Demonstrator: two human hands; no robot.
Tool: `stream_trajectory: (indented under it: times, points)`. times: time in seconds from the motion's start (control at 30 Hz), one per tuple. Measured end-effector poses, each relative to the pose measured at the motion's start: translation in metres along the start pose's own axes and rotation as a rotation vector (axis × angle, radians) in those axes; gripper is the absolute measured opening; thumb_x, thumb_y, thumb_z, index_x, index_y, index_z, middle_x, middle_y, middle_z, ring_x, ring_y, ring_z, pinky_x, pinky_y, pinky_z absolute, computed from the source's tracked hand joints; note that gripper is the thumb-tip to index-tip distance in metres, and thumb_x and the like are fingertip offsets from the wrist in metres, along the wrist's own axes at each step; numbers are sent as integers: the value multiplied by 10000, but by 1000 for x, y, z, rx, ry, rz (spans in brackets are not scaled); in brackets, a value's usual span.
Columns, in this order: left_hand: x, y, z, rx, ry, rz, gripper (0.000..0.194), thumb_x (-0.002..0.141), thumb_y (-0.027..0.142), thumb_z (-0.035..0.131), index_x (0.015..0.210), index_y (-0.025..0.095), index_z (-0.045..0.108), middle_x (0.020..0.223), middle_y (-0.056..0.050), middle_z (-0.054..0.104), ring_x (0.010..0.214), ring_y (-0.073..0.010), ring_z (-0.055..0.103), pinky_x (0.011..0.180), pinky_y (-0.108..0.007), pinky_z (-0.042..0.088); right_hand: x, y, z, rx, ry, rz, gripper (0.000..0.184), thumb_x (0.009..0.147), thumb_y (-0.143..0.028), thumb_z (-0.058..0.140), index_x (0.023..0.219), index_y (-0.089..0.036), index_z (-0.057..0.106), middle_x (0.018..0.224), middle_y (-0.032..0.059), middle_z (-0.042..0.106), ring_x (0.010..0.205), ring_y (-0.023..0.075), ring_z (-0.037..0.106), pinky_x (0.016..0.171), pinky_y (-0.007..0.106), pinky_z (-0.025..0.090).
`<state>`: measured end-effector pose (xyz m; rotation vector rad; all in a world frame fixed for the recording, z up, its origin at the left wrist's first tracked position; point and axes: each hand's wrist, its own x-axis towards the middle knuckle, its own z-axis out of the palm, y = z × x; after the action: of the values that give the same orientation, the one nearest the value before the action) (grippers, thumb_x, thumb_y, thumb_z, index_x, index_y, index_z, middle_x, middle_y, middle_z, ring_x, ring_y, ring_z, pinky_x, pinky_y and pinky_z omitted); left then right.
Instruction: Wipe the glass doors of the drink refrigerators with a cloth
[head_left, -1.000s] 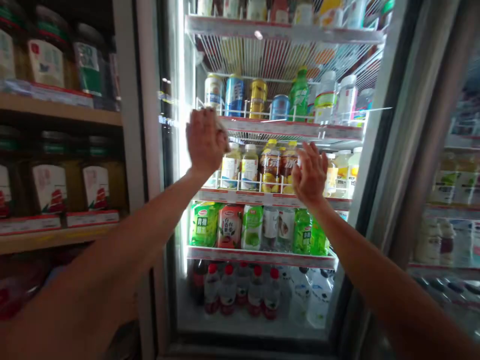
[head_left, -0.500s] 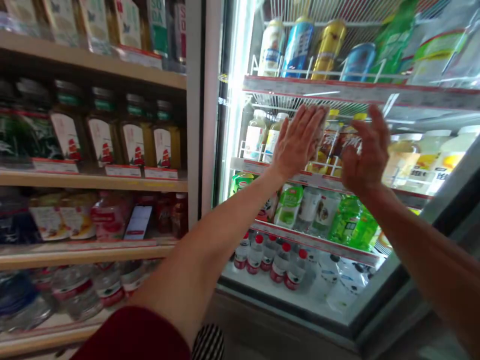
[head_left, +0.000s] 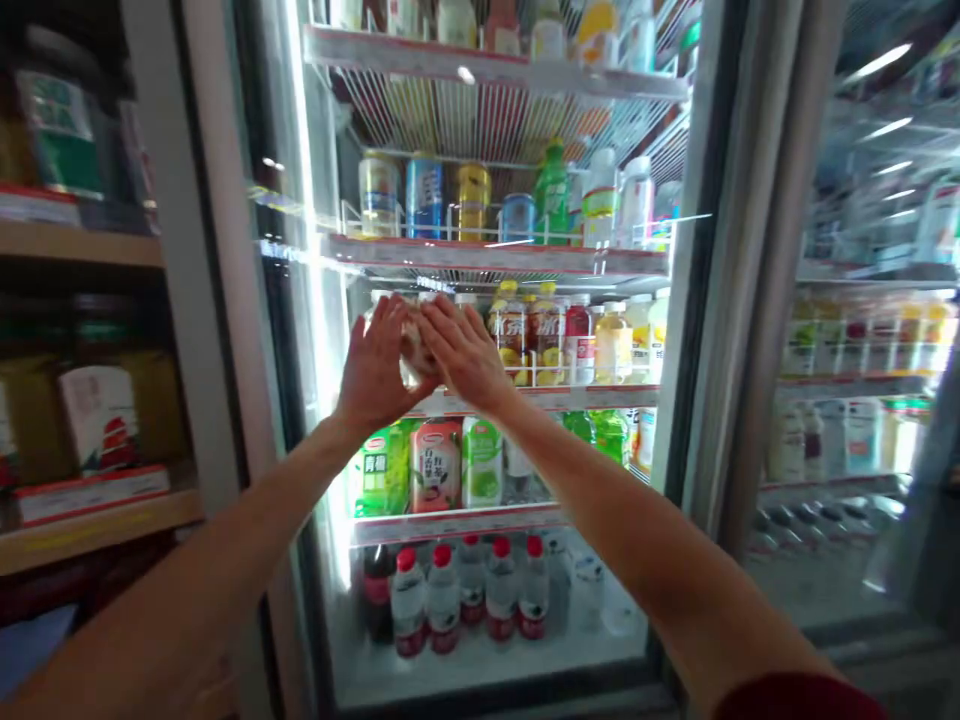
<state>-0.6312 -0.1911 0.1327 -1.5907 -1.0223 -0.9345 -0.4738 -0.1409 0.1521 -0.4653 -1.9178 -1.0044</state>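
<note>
Both hands are raised close together before the lit drinks fridge, level with its middle bottle shelf. My left hand (head_left: 380, 368) has its fingers stretched upward and its thumb out to the right. My right hand (head_left: 466, 352) slants up to the left, fingers extended and fairly flat. Between them shows a pale brownish patch (head_left: 416, 348); whether it is an object or a reflection in the glass, I cannot tell. Yellow-capped brown tea bottles (head_left: 508, 330) stand right of my hands. Below them are a green drink bottle (head_left: 382, 470) and a pink-red drink bottle (head_left: 436, 465).
Cans (head_left: 424, 198) line the shelf above. Red-capped water bottles (head_left: 444, 600) stand at the fridge bottom. Wooden shelving (head_left: 97, 552) with bottles is on the left. A vertical metal door frame (head_left: 757, 280) and a second fridge (head_left: 855, 490) are on the right.
The view has swung right, bringing the whole fridge front into sight. My right hand has come in beside my left hand, which is now lower and further left against the shelves.
</note>
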Motion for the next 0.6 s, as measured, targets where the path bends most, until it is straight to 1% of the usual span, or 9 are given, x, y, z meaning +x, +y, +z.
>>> stream_trajectory:
  times: [0.07, 0.13, 0.23, 0.3, 0.37, 0.43, 0.53, 0.57, 0.6]
  points:
    - [0, -3, -5, -70, -6, 4, 828, 797, 475, 470, 1428, 248, -16, 1504, -68, 146, 1379, -234, 152, 1122, -470, 192, -6, 3, -7, -46, -7, -8, 437, 951, -316, 158, 1359, -316, 312, 1441, -46, 350, 1364, 131, 235, 1145, 429, 158]
    - [1, -7, -7, -94, 51, -61, 704, 846, 401, 393, 1424, 298, 4, 1507, -20, 138, 1378, -211, 160, 1122, -459, 192, -11, 0, -14, -75, 8, -37, 435, 952, -345, 140, 1355, -356, 304, 1460, -55, 312, 1373, 143, 209, 1141, 452, 132]
    - [3, -12, -6, -11, 117, -181, 617, 871, 321, 316, 1418, 339, 31, 1508, 26, 110, 1383, -200, 136, 1127, -483, 141, -13, -12, -18, -64, -17, -204, 462, 954, -324, 106, 1361, -305, 322, 1461, -55, 309, 1372, 140, 206, 1144, 384, 142]
    - [3, -13, -3, 31, 100, -178, 606, 870, 302, 307, 1416, 343, 47, 1509, 46, 83, 1386, -192, 120, 1125, -491, 142, -13, -15, -17, -43, -59, -249, 478, 953, -302, 85, 1371, -265, 314, 1454, -53, 322, 1364, 135, 224, 1140, 373, 169]
    - [3, -12, -1, 42, 94, -165, 593, 870, 285, 299, 1414, 341, 68, 1507, 62, 77, 1387, -180, 115, 1123, -495, 154, -13, -7, -17, -37, -93, -195, 471, 950, -290, 100, 1378, -261, 295, 1460, -54, 310, 1368, 144, 218, 1141, 425, 167]
    - [3, -10, -1, 43, 98, -167, 583, 872, 273, 298, 1412, 339, 90, 1506, 68, 83, 1387, -171, 115, 1123, -497, 162, -13, 11, -18, -43, -97, -85, 453, 945, -278, 147, 1362, -264, 325, 1459, -43, 313, 1373, 158, 213, 1145, 480, 126]
    - [3, -7, -2, 34, 106, -184, 588, 866, 261, 315, 1410, 344, 109, 1504, 72, 86, 1387, -176, 120, 1125, -500, 160, -10, 40, -23, -53, -17, 151, 433, 927, -268, 221, 1320, -226, 399, 1450, 10, 335, 1379, 189, 198, 1143, 513, 70]
    - [4, -6, -2, 30, 109, -190, 591, 863, 256, 318, 1411, 341, 112, 1503, 73, 85, 1387, -182, 121, 1125, -504, 155, -9, 44, -24, -48, 15, 195, 432, 922, -268, 232, 1313, -219, 409, 1450, 18, 334, 1382, 195, 183, 1142, 513, 61]
    - [4, -5, -2, 26, 115, -196, 593, 861, 253, 319, 1411, 339, 115, 1502, 76, 83, 1386, -187, 122, 1125, -506, 152, -7, 44, -25, -34, 28, 188, 434, 920, -273, 229, 1309, -220, 413, 1451, 15, 333, 1383, 189, 175, 1144, 493, 59]
